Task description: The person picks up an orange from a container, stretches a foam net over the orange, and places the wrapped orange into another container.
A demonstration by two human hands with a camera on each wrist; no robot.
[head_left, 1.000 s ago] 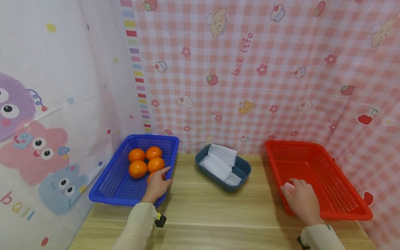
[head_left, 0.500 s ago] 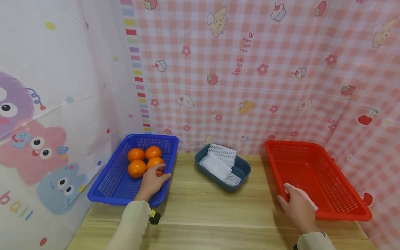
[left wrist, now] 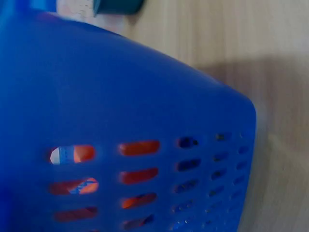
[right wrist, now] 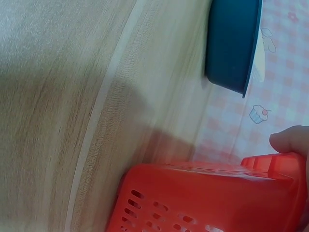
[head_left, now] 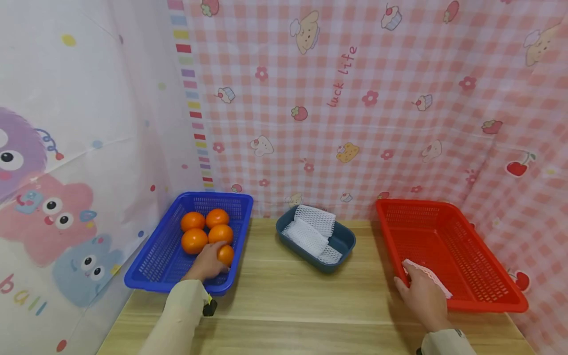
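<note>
My left hand (head_left: 207, 261) reaches into the blue basket (head_left: 155, 282) and grips the nearest orange (head_left: 226, 256), fingers on its far left side and thumb at its near side. Several other oranges (head_left: 194, 241) sit just beyond it. The left wrist view has only the blue basket's outer wall (left wrist: 135, 96), orange fruit showing through its slots. My right hand (head_left: 423, 301) holds the near left rim of the red basket (head_left: 516, 301), thumb outside and fingers inside, mostly hidden. Along those fingers lies a pink foam net (head_left: 432, 277). In the right wrist view the thumb (right wrist: 291, 140) overlaps the rim.
Between the baskets stands a dark teal bin (head_left: 343, 239) with several white foam nets (head_left: 306, 238) in it. Everything rests on a light wooden table (head_left: 310, 315). Printed curtains (head_left: 284, 98) close off the back and both sides.
My left hand drew back left and down, then closed around the nearest orange, which now shows more. The right hand lowered onto the red basket's rim, and the pink net now lies spread inside.
</note>
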